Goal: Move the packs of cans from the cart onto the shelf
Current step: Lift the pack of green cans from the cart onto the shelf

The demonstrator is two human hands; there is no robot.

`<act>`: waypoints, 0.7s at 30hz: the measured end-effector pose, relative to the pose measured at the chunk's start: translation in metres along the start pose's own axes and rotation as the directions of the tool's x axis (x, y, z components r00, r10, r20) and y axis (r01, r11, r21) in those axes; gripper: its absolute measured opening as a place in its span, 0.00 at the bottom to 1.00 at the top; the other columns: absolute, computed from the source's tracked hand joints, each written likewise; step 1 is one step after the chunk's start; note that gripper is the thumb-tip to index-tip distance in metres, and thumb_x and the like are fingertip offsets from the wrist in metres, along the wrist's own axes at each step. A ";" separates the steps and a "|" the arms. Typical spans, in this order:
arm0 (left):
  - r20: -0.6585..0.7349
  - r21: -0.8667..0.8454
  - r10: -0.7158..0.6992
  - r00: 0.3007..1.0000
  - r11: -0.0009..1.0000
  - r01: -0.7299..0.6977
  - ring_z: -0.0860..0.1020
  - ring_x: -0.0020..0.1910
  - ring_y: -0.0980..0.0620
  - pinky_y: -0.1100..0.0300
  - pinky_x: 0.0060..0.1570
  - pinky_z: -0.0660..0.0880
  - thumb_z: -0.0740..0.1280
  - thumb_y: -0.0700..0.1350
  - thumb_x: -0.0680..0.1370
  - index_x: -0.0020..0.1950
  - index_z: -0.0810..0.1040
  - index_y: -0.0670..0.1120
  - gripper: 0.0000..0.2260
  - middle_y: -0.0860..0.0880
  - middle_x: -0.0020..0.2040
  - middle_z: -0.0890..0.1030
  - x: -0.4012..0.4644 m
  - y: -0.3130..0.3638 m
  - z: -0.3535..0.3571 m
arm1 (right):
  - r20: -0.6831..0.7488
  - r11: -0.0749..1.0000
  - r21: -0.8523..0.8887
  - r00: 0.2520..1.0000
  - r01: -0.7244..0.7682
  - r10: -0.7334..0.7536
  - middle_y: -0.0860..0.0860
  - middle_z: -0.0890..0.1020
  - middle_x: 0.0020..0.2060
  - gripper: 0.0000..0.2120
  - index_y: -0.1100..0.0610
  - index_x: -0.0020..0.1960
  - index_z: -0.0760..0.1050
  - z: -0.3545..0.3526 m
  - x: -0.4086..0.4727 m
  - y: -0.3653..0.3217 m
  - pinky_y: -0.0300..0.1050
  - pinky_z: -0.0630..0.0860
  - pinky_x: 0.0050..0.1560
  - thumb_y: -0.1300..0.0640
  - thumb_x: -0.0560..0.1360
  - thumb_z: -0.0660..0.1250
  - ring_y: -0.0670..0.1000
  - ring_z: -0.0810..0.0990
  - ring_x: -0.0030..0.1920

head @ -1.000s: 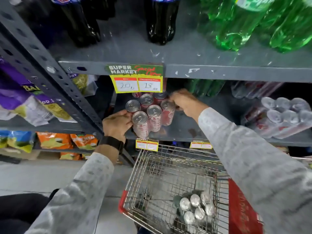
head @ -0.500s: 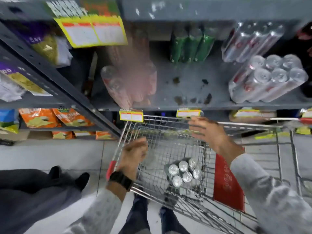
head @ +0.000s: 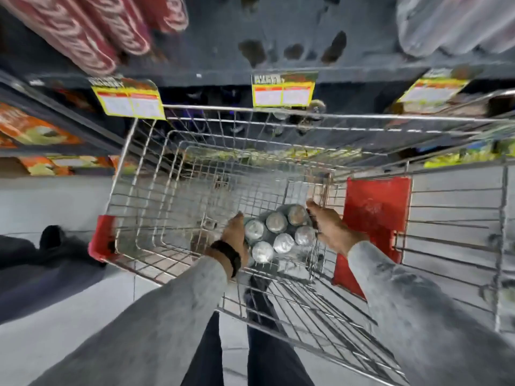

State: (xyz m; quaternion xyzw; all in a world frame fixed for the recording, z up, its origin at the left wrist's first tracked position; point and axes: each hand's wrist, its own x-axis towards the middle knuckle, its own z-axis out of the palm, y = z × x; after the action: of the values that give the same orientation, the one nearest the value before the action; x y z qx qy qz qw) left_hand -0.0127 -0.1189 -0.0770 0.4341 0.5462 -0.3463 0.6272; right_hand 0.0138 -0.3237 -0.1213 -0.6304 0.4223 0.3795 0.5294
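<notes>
A: Where the wire cart [head: 133, 174] stands against the shelf [head: 211, 51], what lies in it?

B: One pack of cans [head: 274, 231], six silver tops showing, wrapped in clear film. It sits on the cart's floor, toward the near right corner of the basket.

A: And the hands?

B: Both are down inside the basket. The left hand [head: 235, 235] is pressed flat against the pack's left side, fingers pointing down and away. The right hand [head: 326, 228] is against the right side, with its fingers curled over the far right edge. The pack is squeezed between the two palms.

A: Is it lifted?

B: I cannot tell; it looks to be at the level of the cart's floor, but the picture is blurred.

A: Anything on the wrists?

B: A black watch [head: 230, 254] on the left one, and grey sleeves [head: 172, 316] on both arms.

A: What is on the shelf?

B: A red pack of cans [head: 92, 29] at the upper left, and a pale silver pack [head: 457, 20] at the upper right, both smeared by motion. The stretch of shelf between them is bare, with dark stains. Yellow price tags [head: 282, 91] hang from its front edge, just above the cart's far rim.

A: And beside the cart?

B: A red flap [head: 373, 218] to the right of the basket, and orange bags [head: 33, 132] on lower shelves at the left.
</notes>
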 end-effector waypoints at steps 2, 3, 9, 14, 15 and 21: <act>-0.054 0.014 0.012 0.998 1.000 -0.011 0.82 0.41 0.43 0.51 0.44 0.80 0.56 0.58 0.83 0.57 0.77 0.43 0.20 0.42 0.38 0.86 0.005 -0.003 -0.001 | -0.010 0.999 0.030 0.999 -0.039 0.039 0.52 0.79 0.66 0.35 0.57 0.69 0.74 0.002 0.002 -0.002 0.58 0.72 0.70 0.32 0.74 0.63 0.56 0.77 0.66; -0.070 0.011 0.012 0.997 1.000 -0.011 0.83 0.45 0.42 0.49 0.47 0.81 0.56 0.58 0.83 0.61 0.75 0.43 0.21 0.41 0.43 0.86 0.007 -0.006 -0.001 | -0.029 0.998 0.036 0.998 -0.050 0.051 0.51 0.79 0.65 0.33 0.58 0.69 0.74 0.003 0.001 -0.003 0.56 0.74 0.66 0.34 0.76 0.63 0.56 0.78 0.64; -0.134 0.038 0.059 0.989 0.998 -0.054 0.78 0.62 0.41 0.49 0.52 0.76 0.55 0.53 0.85 0.73 0.69 0.44 0.21 0.39 0.69 0.76 -0.016 -0.001 0.008 | -0.069 0.996 0.067 0.995 -0.063 0.067 0.53 0.81 0.62 0.25 0.58 0.68 0.75 0.006 -0.024 -0.014 0.53 0.73 0.61 0.41 0.80 0.63 0.58 0.78 0.63; -0.100 0.103 0.138 0.985 0.986 -0.127 0.79 0.61 0.41 0.43 0.59 0.79 0.58 0.55 0.83 0.68 0.75 0.45 0.20 0.39 0.67 0.79 -0.053 0.010 -0.007 | -0.085 0.999 0.039 0.996 -0.015 0.018 0.51 0.81 0.47 0.18 0.56 0.58 0.79 -0.004 -0.063 -0.040 0.57 0.74 0.65 0.43 0.81 0.62 0.56 0.79 0.53; -0.077 0.108 0.152 0.985 0.984 -0.143 0.78 0.64 0.39 0.42 0.63 0.77 0.57 0.55 0.84 0.68 0.76 0.43 0.20 0.38 0.67 0.80 -0.068 0.014 -0.012 | -0.084 0.999 0.047 0.996 0.006 -0.002 0.52 0.80 0.47 0.15 0.56 0.54 0.78 -0.007 -0.079 -0.048 0.57 0.74 0.65 0.45 0.81 0.62 0.55 0.78 0.51; 0.082 0.105 0.294 0.952 0.948 -0.301 0.77 0.57 0.40 0.45 0.66 0.74 0.59 0.59 0.82 0.62 0.79 0.37 0.26 0.37 0.59 0.80 -0.178 0.047 -0.033 | -0.017 0.975 0.026 0.975 0.222 -0.222 0.56 0.83 0.60 0.17 0.53 0.60 0.81 -0.033 -0.184 -0.100 0.54 0.78 0.58 0.45 0.77 0.68 0.56 0.81 0.56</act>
State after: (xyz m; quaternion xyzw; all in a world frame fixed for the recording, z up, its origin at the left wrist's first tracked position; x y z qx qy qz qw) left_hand -0.0120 -0.0772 0.1059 0.5358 0.4326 -0.2930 0.6633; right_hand 0.0426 -0.3240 0.0881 -0.6689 0.3583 0.3075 0.5742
